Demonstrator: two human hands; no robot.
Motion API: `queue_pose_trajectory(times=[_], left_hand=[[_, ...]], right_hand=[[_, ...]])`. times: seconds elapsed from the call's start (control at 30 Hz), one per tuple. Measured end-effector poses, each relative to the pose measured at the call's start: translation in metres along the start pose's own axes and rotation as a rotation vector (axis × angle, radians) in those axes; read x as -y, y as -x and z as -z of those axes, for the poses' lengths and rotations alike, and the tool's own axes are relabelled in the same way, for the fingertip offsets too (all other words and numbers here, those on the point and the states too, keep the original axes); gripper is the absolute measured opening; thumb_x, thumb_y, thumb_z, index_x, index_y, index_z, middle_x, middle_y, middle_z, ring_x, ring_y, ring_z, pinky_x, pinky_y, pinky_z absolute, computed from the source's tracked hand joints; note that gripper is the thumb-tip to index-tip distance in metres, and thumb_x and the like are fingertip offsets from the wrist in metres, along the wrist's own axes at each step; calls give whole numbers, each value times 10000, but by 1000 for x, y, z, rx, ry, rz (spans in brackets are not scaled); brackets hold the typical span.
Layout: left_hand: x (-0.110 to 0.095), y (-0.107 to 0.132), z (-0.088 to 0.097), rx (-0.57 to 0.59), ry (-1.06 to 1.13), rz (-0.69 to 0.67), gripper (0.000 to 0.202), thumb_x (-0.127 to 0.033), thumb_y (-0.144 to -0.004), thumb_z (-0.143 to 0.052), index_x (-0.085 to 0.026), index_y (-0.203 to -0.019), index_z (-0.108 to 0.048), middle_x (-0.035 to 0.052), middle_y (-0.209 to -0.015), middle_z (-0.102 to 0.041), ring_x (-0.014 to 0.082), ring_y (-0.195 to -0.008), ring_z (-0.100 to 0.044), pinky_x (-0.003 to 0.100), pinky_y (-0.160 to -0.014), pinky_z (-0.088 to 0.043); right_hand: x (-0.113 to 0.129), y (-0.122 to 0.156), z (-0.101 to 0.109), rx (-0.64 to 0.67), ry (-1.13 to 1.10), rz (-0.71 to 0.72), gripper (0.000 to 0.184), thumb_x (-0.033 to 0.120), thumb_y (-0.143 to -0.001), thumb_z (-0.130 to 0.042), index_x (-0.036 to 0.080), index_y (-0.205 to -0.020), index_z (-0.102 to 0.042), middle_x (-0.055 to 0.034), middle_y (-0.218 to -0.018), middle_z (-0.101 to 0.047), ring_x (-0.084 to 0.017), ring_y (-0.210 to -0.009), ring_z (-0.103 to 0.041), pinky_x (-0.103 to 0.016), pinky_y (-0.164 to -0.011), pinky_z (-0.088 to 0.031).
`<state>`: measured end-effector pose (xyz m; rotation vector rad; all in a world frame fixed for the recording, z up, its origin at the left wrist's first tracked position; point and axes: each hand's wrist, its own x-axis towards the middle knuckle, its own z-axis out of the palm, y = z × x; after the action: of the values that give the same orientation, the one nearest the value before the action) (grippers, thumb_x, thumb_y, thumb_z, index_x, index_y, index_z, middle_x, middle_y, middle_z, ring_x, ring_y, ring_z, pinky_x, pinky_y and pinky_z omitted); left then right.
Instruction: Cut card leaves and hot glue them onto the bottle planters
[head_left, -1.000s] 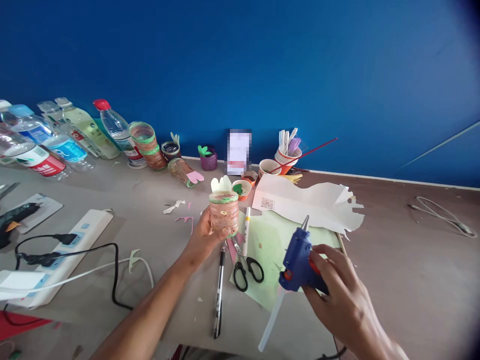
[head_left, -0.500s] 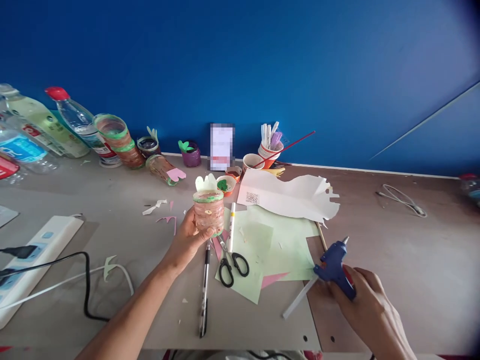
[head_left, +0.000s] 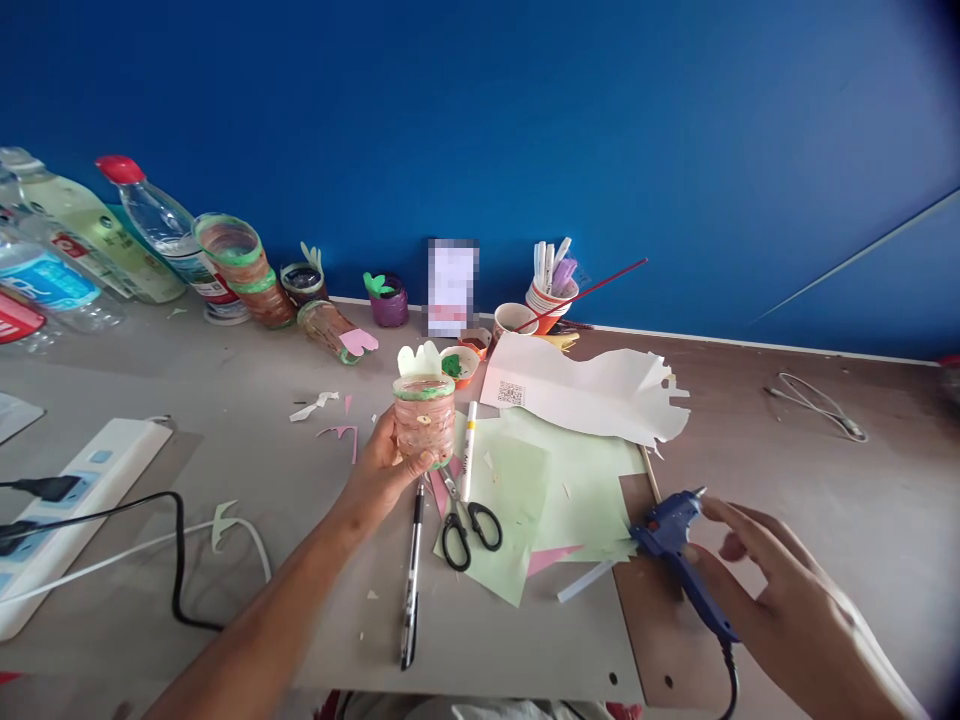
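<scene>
My left hand (head_left: 382, 472) is closed round a small jar (head_left: 424, 420) wrapped in pinkish-brown cord with a green rim and a pale paper shape on top, held upright above the table. My right hand (head_left: 780, 590) hovers open, fingers spread, just right of a blue glue gun (head_left: 675, 540) that lies on the table with a white glue stick (head_left: 585, 582) jutting from its back. Whether the palm touches the gun's handle is unclear. Black-handled scissors (head_left: 469, 520), a black pen (head_left: 411, 580) and a white marker (head_left: 468, 450) lie between the hands on light green paper (head_left: 555, 480).
A white cut sheet (head_left: 592, 395) lies behind the green paper. Plastic bottles (head_left: 161, 230), decorated jars (head_left: 240, 265) and cups with pens (head_left: 551, 290) line the blue wall. A power strip (head_left: 82, 500) with a black cable (head_left: 176, 560) sits at left, a white cord (head_left: 817, 405) at right.
My right hand carried the glue gun rightward and down, laid it on the table and opened off it. My left hand kept hold of the jar.
</scene>
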<state>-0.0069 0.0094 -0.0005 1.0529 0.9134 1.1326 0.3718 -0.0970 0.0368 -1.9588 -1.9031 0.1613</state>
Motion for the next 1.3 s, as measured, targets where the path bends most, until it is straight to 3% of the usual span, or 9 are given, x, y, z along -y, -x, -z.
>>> queue_pose_trajectory(times=[0.1,0.17,0.27,0.47,0.7,0.9,1.07,1.17,1.3], left_hand=[[-2,1,0,-7,-37,37,601,-394,-787,-730,-259,-1316,-478,85,-1292,-582,276,-1184,-545,458,-1007,-454],[-4,2,0,-23,-62,38,608,-398,-785,-731,-263,-1321,-479,82,-1295,-584,282,-1202,-537,463,-1021,-444],[-4,2,0,-34,-41,11,596,-381,-780,-739,-269,-1310,-491,79,-1287,-591,282,-1188,-551,459,-1005,-462],[-3,1,-3,43,78,-28,579,-328,-787,-739,-246,-1306,-496,100,-1275,-597,281,-1168,-569,434,-956,-509],[-6,2,-4,28,98,-36,602,-313,-773,-756,-238,-1314,-504,102,-1292,-591,286,-1188,-551,436,-981,-481],[-7,3,-5,35,120,-11,570,-309,-785,-748,-237,-1301,-517,107,-1296,-591,284,-1193,-555,451,-1001,-464],[-5,5,-5,25,129,27,633,-320,-763,-768,-253,-1328,-488,105,-1305,-597,295,-1196,-564,456,-989,-473],[-6,5,-5,-7,71,37,665,-339,-760,-772,-257,-1347,-469,110,-1338,-579,304,-1240,-535,452,-1013,-452],[-10,6,-6,-29,19,39,650,-358,-757,-772,-241,-1328,-486,116,-1332,-588,319,-1253,-526,448,-1011,-449]], right_hand=[[59,-25,7,58,-103,237,309,318,-935,-491,304,-1237,-557,-120,-1131,-652,-266,-861,-669,-376,-637,-561],[94,-45,-5,153,-194,437,269,226,-942,-480,248,-1183,-597,-104,-1078,-678,-249,-950,-656,-364,-755,-552],[127,-73,-37,352,-197,450,259,126,-923,-464,178,-1089,-656,-93,-1002,-695,-215,-924,-650,-322,-783,-532],[137,-87,-92,542,124,404,234,57,-879,-491,164,-909,-698,-84,-904,-663,-209,-833,-621,-300,-723,-473],[136,-81,-106,561,142,381,233,22,-846,-469,142,-840,-668,-112,-905,-642,-218,-836,-589,-292,-693,-419],[135,-94,-100,586,23,293,200,42,-814,-481,163,-769,-634,-73,-831,-666,-164,-702,-585,-257,-608,-393],[142,-107,-65,602,-131,224,179,156,-841,-466,186,-736,-608,6,-652,-605,-121,-559,-507,-225,-501,-363],[154,-117,-42,592,-366,171,165,250,-841,-500,192,-716,-591,32,-612,-552,-110,-544,-466,-218,-485,-344],[172,-128,-31,489,-520,209,127,220,-821,-523,194,-707,-573,-6,-787,-612,-132,-689,-527,-252,-603,-409]])
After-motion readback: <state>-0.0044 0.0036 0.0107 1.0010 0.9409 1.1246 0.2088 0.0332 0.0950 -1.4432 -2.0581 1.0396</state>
